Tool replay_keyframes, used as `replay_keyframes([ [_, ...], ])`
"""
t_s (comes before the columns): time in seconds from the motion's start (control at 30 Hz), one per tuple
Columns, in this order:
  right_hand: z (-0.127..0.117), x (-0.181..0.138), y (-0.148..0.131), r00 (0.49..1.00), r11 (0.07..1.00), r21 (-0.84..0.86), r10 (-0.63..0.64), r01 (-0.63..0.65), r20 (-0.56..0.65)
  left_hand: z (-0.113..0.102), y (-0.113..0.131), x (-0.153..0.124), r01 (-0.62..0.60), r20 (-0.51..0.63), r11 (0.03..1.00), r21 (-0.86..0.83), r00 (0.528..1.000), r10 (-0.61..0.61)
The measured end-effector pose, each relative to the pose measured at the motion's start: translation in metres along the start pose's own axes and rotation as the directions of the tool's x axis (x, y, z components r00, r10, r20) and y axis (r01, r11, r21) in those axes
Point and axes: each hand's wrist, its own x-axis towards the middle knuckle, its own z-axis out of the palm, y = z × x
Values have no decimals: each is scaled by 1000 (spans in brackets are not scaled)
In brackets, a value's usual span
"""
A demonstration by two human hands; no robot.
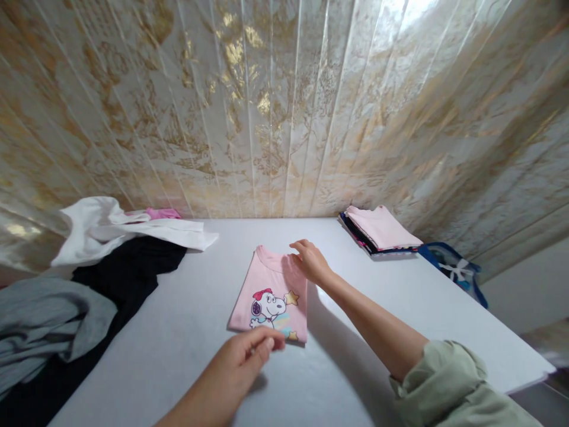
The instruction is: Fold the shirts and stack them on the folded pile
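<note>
On my feed, my right hand point(313, 262) touches the far right shoulder of the folded pink Snoopy T-shirt point(267, 276), mid-way across the white table point(191, 332); I can't tell whether it pinches. My left hand point(242, 359), slack, holding nothing, overhangs the near hem point(242, 328). A careless drag could skew the folds.

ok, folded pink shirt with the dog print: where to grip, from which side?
I'd take both side edges of the pink shirt, coming from left and right and slipping under. It lies flat and thin on the white table, with little height to pinch; lifting from both sides should keep the folds together. The right hand is at the collar end's right corner.
</note>
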Motion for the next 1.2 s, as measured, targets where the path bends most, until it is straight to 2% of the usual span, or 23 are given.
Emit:
replay_keyframes([
  [0.07, 7, -23, -5, 997, 995, -69, -75, 76, 19, -17, 3, 20, -138, -159, 919, 369, 965, 209],
  [0.1, 13, -33, -8, 992, 990, -78, -118, 121, 44, -22, 0, 32, -169, -181, 832, 529, 935, 306],
  [0.17, 24, -51, -13, 978, 977, -96, -182, 191, 99, -27, -15, 54, -148, -153, 637, 756, 907, 393],
  [0.23, 34, -61, -14, 967, 969, -102, -209, 225, 145, -23, -35, 68, -119, -104, 489, 864, 909, 405],
  [0.33, 38, -64, -9, 955, 965, -74, -235, 252, 181, -12, -58, 69, -74, -101, 390, 918, 907, 409],
  [0.4, 34, -60, -5, 950, 961, -40, -263, 273, 171, -6, -61, 61, -45, -118, 382, 923, 912, 393],
  [0.5, 24, -46, -2, 954, 962, 22, -272, 272, 127, 0, -49, 49, -28, -120, 404, 914, 933, 338],
  [0.63, 15, -15, -3, 997, 997, -17, -77, 77, 4, 5, -25, 51, -79, -76, 432, 898, 941, 331],
  [0.73, 17, 6, -6, 998, 994, -105, -8, 15, 62, 10, -14, 63, -152, -25, 426, 892, 924, 381],
  [0.8, 22, 15, -7, 994, 985, -170, -5, 23, 106, 14, -15, 72, -159, -17, 423, 892, 923, 384],
  [0.9, 28, 21, -6, 995, 974, -226, -12, 34, 96, 18, -25, 79, -143, -20, 432, 890, 936, 351],
  [1.03, 32, 25, -2, 995, 973, -228, 2, 21, 101, 19, -38, 81, -159, -12, 425, 891, 928, 373],
  [1.2, 31, 31, -3, 990, 978, -206, 9, 20, 142, 20, -39, 81, -158, -5, 412, 897, 930, 368],
])
